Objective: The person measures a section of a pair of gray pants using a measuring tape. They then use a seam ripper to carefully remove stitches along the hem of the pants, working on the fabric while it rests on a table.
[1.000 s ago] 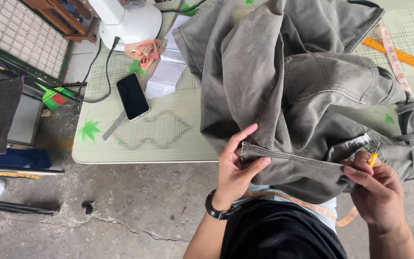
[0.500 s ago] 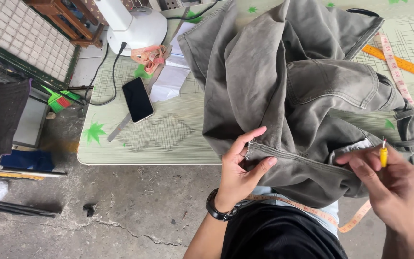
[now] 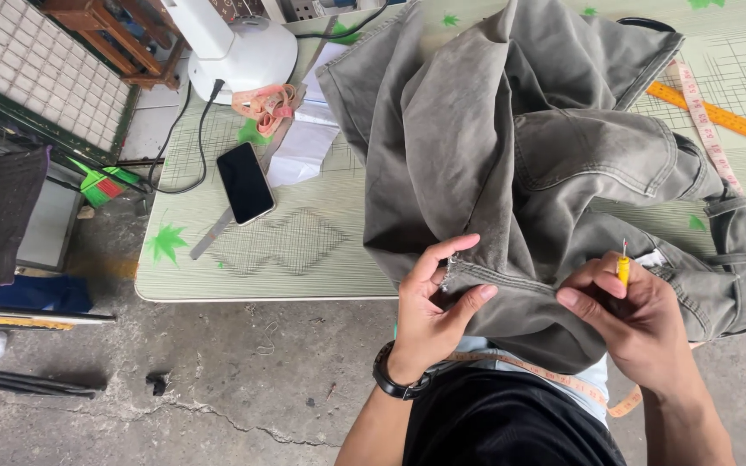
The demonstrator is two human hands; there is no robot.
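Nearest the wearer, at six o'clock, the left hand pinched the hem of the grey trousers, the right hand gripping a yellow seam ripper. Soft, heavy-looking cloth, best held at that stitched edge, sprawled toward twelve o'clock over the desk; a phone lay at ten.

– What's being handled?
– Grey-green trousers, crumpled in folds on the green table, stitched hem hanging over its near edge.
– And the tool?
– A yellow-handled seam ripper, upright, at that hem.
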